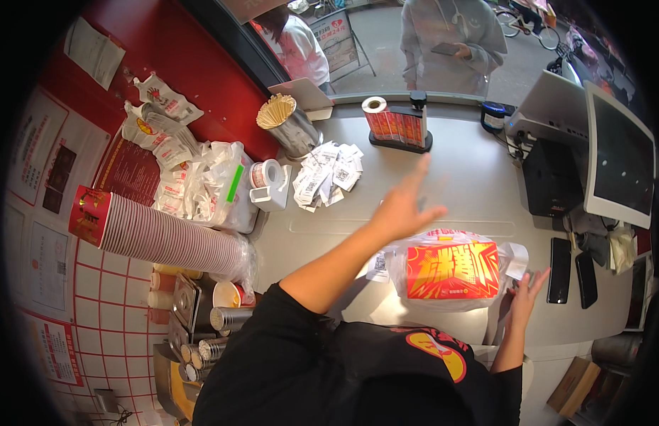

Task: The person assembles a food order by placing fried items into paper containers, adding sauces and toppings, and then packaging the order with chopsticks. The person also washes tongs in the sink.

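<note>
— Where do we have the clear plastic bag [453, 273] right now?

— It sits on the grey counter [457, 177] just in front of us, near its front edge. Inside we see a red and orange box, and a white slip hangs off the bag's right side. We would guess it stands so close to the edge to stay within easy reach of both hands.

— And our hands?

— Our right hand [526, 295] is at the bag's right side, by the slip, fingers spread and gripping nothing; whether it touches the plastic we cannot tell. Our left hand [404, 206] is lifted above the counter beyond the bag, flat and open, fingers stretched toward the window, empty.

— What holds what around us?

— Farther back, a metal cup [290, 128] stands upright, packed with wooden sticks, ends up so they can be plucked out. Beside it lies a loose heap of small white paper slips [328, 176], and a tape dispenser [267, 181] with its roll. To the left a see-through bin [216, 184] is stuffed with white sachets, and a long stack of nested paper cups [159, 234] lies on its side. Below those we see small round metal pots [209, 341]; their contents are too small to tell.

— And at the window?

— A label roll on its stand [399, 124], a screen [620, 163] at the right, two dark phones [572, 270] lying flat, and a person in a grey hoodie [450, 35] outside.
</note>
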